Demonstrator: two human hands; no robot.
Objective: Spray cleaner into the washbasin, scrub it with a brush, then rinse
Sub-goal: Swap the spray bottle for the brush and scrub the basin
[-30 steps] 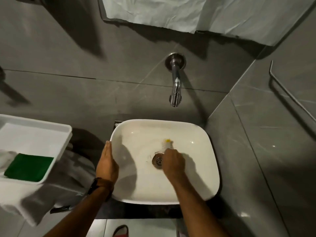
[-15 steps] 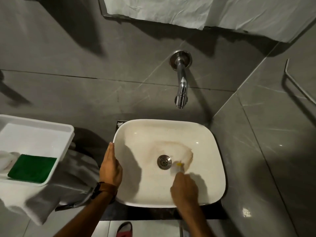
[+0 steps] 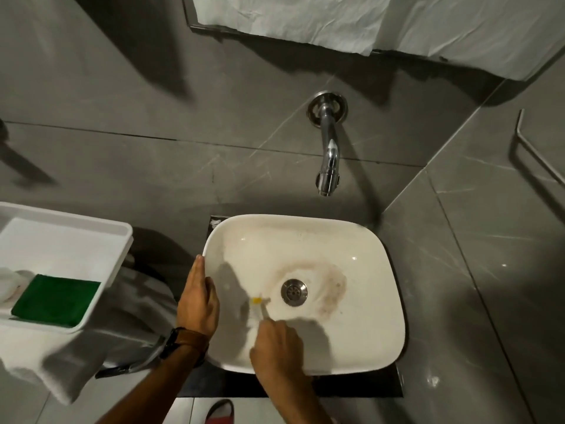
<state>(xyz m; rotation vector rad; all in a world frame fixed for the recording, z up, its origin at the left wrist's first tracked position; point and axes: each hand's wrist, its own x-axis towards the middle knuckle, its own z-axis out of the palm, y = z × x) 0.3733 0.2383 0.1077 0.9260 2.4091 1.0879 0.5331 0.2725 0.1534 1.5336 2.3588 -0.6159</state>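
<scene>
A white washbasin [image 3: 360,240] sits on a dark counter below a chrome wall tap [image 3: 328,166]. A brownish ring of dirt surrounds its metal drain [image 3: 294,291]. My right hand [image 3: 276,347] is inside the basin near the front, shut on a small brush [image 3: 258,304] whose yellow-marked head, blurred by motion, touches the basin floor left of the drain. My left hand [image 3: 197,301] lies flat over the basin's left rim, thumb inside, with a watch on the wrist. No spray bottle is in view.
A white tray [image 3: 76,237] at the left holds a green scrub pad [image 3: 56,299] and rests on a white towel [image 3: 61,362]. Grey tiled walls close in behind and at the right, with a metal rail [image 3: 538,154]. White paper [image 3: 336,22] hangs above.
My right hand has swept the brush from behind the drain, round its right side, to its left front. The left hand stays on the rim. The view has shifted left.
</scene>
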